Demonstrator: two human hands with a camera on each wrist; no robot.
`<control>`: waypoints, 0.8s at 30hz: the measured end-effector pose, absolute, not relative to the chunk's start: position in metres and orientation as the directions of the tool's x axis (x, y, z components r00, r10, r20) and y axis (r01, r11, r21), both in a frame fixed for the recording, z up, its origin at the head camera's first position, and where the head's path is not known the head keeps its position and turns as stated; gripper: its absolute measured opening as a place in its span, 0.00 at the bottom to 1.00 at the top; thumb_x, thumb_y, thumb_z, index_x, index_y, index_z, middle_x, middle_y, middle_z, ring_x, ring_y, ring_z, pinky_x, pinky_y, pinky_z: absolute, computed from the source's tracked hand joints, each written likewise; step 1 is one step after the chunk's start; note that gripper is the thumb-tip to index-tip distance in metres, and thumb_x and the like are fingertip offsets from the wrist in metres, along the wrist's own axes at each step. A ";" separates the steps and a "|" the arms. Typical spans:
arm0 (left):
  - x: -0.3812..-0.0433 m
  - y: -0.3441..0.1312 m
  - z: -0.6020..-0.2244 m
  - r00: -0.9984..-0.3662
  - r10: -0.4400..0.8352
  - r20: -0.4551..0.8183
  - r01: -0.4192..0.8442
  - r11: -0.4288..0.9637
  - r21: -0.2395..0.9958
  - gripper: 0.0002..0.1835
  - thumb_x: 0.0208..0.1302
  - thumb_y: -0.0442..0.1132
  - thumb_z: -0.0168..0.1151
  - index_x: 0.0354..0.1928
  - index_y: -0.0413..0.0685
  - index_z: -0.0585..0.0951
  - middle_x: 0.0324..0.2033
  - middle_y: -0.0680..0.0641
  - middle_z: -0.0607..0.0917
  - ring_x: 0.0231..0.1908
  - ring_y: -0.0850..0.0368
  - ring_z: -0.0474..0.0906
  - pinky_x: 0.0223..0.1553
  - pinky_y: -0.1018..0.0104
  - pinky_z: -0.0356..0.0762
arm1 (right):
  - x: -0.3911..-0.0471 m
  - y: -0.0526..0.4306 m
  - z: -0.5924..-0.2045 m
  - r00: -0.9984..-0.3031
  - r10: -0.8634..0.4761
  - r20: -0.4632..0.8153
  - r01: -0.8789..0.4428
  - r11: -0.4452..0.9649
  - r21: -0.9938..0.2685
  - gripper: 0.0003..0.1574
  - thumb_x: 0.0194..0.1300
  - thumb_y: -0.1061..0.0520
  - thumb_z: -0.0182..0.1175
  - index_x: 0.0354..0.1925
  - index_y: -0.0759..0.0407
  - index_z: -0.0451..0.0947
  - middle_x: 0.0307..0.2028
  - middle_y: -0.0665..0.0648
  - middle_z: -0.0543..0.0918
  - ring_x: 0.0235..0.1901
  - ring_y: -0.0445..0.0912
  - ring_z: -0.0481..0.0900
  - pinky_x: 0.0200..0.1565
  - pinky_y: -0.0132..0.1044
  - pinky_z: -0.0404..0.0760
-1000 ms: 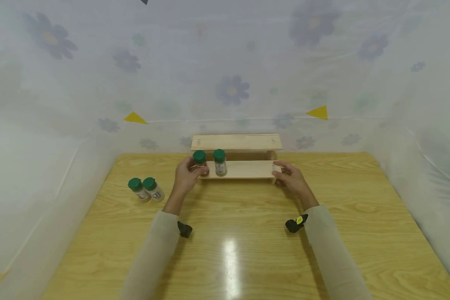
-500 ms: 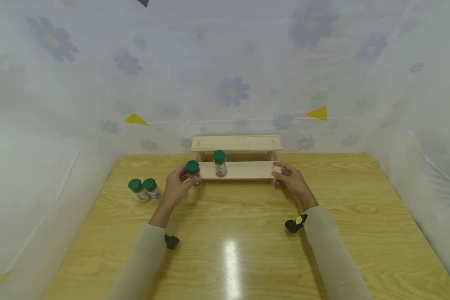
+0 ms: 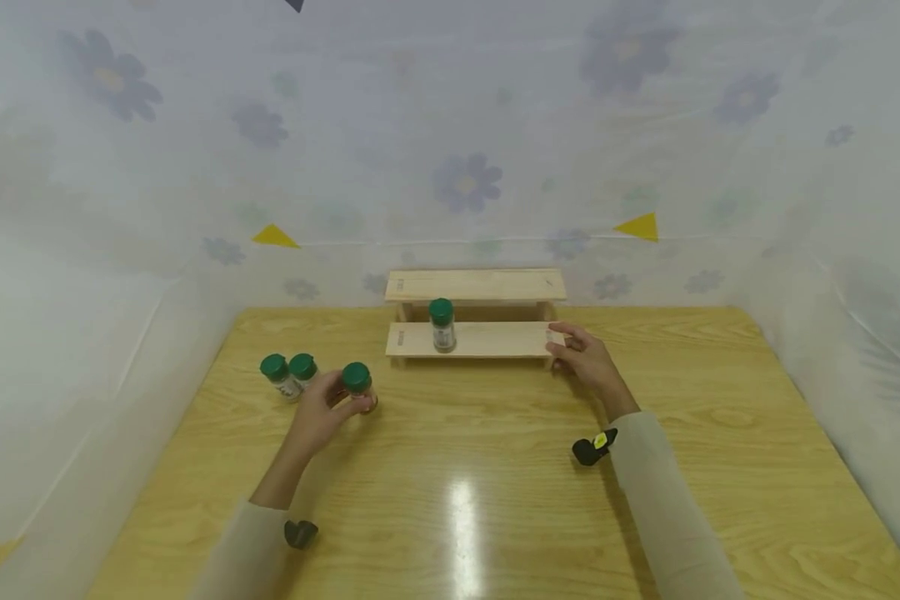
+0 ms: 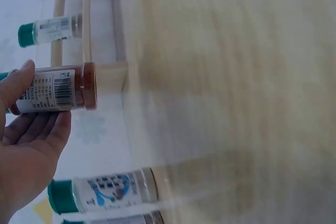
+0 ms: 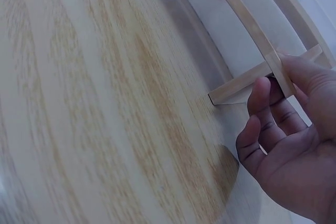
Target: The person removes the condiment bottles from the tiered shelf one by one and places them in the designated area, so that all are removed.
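Observation:
My left hand [image 3: 317, 419] grips a spice jar [image 3: 357, 382] with a green lid. Reddish-brown contents and a barcode label show on this jar [image 4: 58, 90] in the left wrist view, its base over the table. My right hand [image 3: 587, 363] pinches the right end of the lower board of a two-step wooden rack [image 3: 498, 337]. In the right wrist view the thumb is above the board [image 5: 257, 30] and curled fingers are below it. Another green-lidded spice jar [image 3: 442, 327] stands upright on that lower step, left of its middle.
Two more green-lidded spice jars stand side by side at the left of the table, one the left jar [image 3: 280, 379], the other the right jar [image 3: 303, 368], partly behind my left hand. The rack's upper step [image 3: 476, 285] is close to the flowered curtain [image 3: 465, 183] at the back.
My left hand has carried its spice jar off the left end of the lower step, leftward and toward me, near the two standing jars. The right hand stays at the rack's end.

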State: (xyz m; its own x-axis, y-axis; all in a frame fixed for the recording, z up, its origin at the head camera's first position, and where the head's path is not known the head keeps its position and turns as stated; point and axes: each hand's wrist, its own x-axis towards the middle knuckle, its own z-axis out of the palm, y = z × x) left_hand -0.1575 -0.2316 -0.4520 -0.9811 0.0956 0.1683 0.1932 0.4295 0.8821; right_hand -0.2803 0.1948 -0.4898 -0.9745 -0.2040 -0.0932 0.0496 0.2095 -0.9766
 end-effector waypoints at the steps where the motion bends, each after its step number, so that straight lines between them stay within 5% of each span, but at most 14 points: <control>1: -0.154 -0.235 -0.453 -0.982 0.091 0.166 0.189 0.435 0.880 0.15 0.58 0.39 0.67 0.46 0.42 0.78 0.43 0.46 0.82 0.52 0.55 0.78 0.61 0.55 0.73 | -0.280 0.195 -0.490 -0.975 -0.202 -0.093 0.049 0.210 -0.977 0.35 0.64 0.50 0.61 0.67 0.55 0.65 0.26 0.45 0.73 0.28 0.39 0.81 0.35 0.32 0.85; 6: -0.139 -0.248 -0.458 -0.984 0.070 0.161 0.176 0.441 0.880 0.15 0.57 0.38 0.68 0.46 0.45 0.78 0.43 0.47 0.83 0.52 0.66 0.77 0.61 0.59 0.74 | -0.279 0.194 -0.487 -0.974 -0.202 -0.101 0.055 0.220 -0.974 0.36 0.65 0.51 0.61 0.68 0.56 0.64 0.27 0.45 0.76 0.29 0.40 0.82 0.36 0.33 0.85; 13: -0.122 -0.263 -0.462 -0.983 0.037 0.182 0.181 0.426 0.887 0.18 0.56 0.34 0.68 0.49 0.45 0.78 0.44 0.47 0.82 0.51 0.75 0.75 0.56 0.81 0.71 | -0.279 0.194 -0.484 -0.973 -0.208 -0.099 0.047 0.243 -0.969 0.36 0.65 0.50 0.61 0.68 0.55 0.64 0.24 0.45 0.76 0.27 0.40 0.82 0.34 0.33 0.84; 24: -0.111 -0.284 -0.477 -0.985 -0.064 0.161 0.116 0.446 0.888 0.20 0.57 0.35 0.67 0.51 0.39 0.77 0.45 0.42 0.84 0.47 0.78 0.76 0.54 0.77 0.76 | -0.280 0.195 -0.484 -0.967 -0.234 -0.103 0.044 0.244 -0.969 0.38 0.65 0.49 0.61 0.69 0.55 0.62 0.24 0.44 0.77 0.27 0.39 0.82 0.35 0.34 0.85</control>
State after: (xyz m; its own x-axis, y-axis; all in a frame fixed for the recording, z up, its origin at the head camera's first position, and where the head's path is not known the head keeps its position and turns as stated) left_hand -0.1108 -0.2844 -0.4767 -0.9850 -0.0639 0.1605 0.1157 0.4456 0.8877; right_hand -0.2800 0.1953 -0.4844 -0.9667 -0.2344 -0.1028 0.0438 0.2444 -0.9687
